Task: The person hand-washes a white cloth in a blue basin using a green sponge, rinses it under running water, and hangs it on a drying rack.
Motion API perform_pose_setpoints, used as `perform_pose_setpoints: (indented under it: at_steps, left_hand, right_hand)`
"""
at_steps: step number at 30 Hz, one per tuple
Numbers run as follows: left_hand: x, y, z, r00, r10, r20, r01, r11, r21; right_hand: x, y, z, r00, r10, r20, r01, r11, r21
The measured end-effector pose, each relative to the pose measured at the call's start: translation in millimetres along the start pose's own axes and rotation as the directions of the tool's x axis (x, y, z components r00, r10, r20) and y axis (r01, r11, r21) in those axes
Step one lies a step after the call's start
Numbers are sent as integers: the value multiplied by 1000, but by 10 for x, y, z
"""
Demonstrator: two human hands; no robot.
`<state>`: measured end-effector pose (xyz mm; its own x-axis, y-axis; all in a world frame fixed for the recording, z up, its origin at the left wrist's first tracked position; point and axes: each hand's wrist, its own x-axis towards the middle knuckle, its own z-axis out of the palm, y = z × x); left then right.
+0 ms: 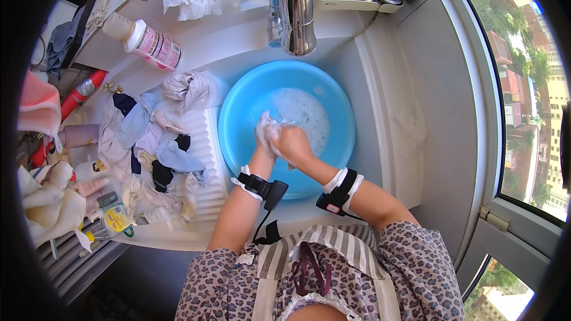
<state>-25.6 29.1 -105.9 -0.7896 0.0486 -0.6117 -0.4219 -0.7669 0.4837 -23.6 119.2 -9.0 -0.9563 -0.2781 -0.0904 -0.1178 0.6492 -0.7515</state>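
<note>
A round light-blue plastic basin sits in the white sink, with soapy water and white foam inside. Over it, my two hands are pressed together. Suds and a small pale wet cloth cover much of my left hand, hiding most of its fingers. My right hand is curled against it, gripping the same cloth. How much of the cloth lies between the palms is hidden. Above the basin's far rim hangs the chrome faucet.
Left of the basin, a ribbed washboard bears a pile of small garments. Bottles, including a pink-labelled one, stand around it. A soap tray with green soap and brushes is behind. A window frame rises at right.
</note>
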Motion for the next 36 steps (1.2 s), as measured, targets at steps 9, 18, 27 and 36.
perform_pose_setpoints:
  at_steps: [9, 18, 27, 36]
  left_hand:
    - [24, -128, -139, 929, -300, 217, 342, 921, -188]
    - [80, 31, 162, 868, -303, 393, 387, 909, -156]
    - [54, 317, 15, 896, -164, -413, 181, 983, 3]
    - [72, 206, -114, 862, -160, -482, 222, 972, 74]
  right_hand:
    - [35, 129, -74, 997, 70, 14, -70, 996, -46]
    - [418, 1114, -83, 922, 382, 61, -381, 924, -36]
    - [38, 1026, 348, 915, 164, 368, 67, 839, -540]
    - [-30, 1118, 415, 927, 36, 373, 160, 862, -481]
